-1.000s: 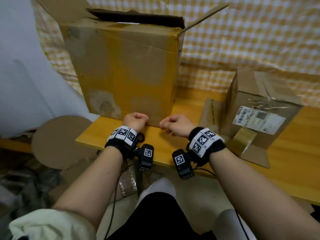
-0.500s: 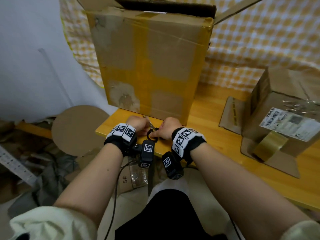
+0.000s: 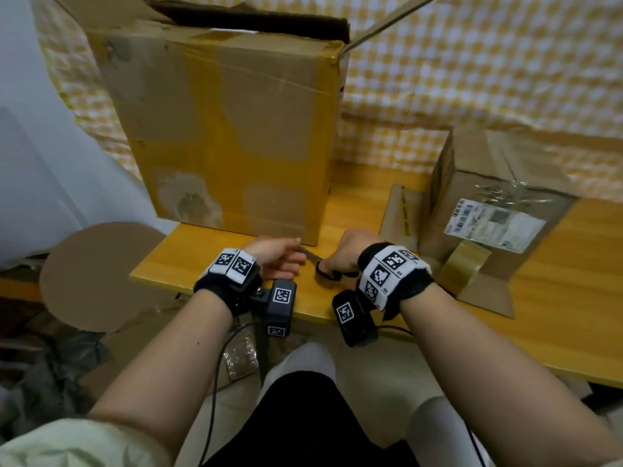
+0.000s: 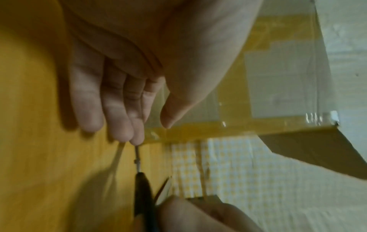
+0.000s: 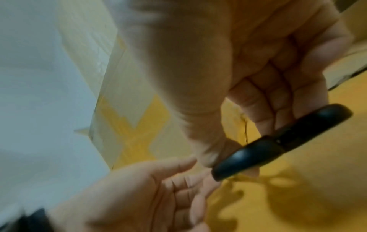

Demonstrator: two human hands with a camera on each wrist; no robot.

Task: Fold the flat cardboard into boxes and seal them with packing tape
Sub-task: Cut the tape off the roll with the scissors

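Note:
A tall cardboard box (image 3: 229,129), patched with yellow tape and with its top flaps up, stands on the yellow wooden table (image 3: 556,298). In front of it my right hand (image 3: 350,251) grips the black handles of a pair of scissors (image 3: 328,273). Those handles (image 5: 278,144) lie across its curled fingers. My left hand (image 3: 279,256) is just left of the blades, its fingers (image 4: 119,109) straight and their tips at the end of the scissors (image 4: 143,193). A roll of brown packing tape (image 3: 463,267) leans against a smaller box (image 3: 499,203).
The smaller box carries a white shipping label and sits on a flat piece of cardboard (image 3: 401,210) at the right. A round cardboard disc (image 3: 94,274) lies below the table's left end. Checked yellow cloth (image 3: 488,62) hangs behind.
Both hands were curled fists apart at the table edge. They came together at the scissors; now the right hand grips the handles and the left hand's fingers have straightened.

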